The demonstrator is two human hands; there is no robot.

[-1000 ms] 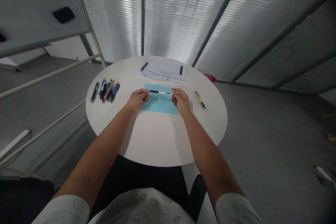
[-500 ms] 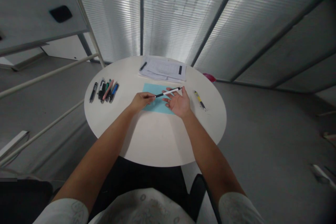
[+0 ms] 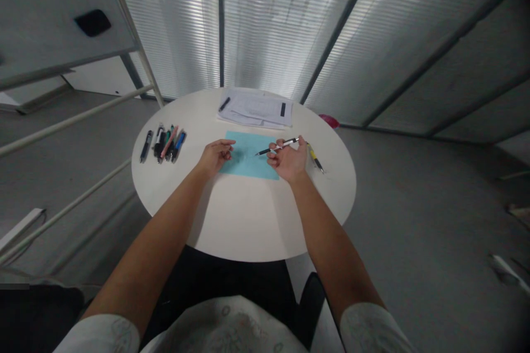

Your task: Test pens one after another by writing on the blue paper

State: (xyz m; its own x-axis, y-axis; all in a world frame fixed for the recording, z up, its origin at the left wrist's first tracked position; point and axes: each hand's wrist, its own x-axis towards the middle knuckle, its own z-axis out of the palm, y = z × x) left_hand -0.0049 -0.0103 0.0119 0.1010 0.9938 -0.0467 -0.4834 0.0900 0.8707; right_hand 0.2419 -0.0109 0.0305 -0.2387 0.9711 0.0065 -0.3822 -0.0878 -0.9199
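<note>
A white and black pen (image 3: pixel 264 151) is held in my right hand (image 3: pixel 291 162), between the thumb and the fingers, palm turned up. Its pointed tip faces left and lies over a light blue sheet (image 3: pixel 250 170). My left hand (image 3: pixel 214 157) is at the left edge of that sheet, apart from the pen, its fingers loosely bent and nothing visible in them. A yellow and black pen (image 3: pixel 316 159) lies on the table just right of my right hand.
The round white table (image 3: pixel 248 220) carries several pens (image 3: pixel 168 144) in a group at the left, with one dark pen (image 3: pixel 146 146) beside them. At the far side is a stack of papers (image 3: pixel 254 107) with a black pen (image 3: pixel 224 103) on it.
My left hand has let go of the pen's tip end and moved left. My right hand has shifted a little right with the pen, closer to the yellow pen.
</note>
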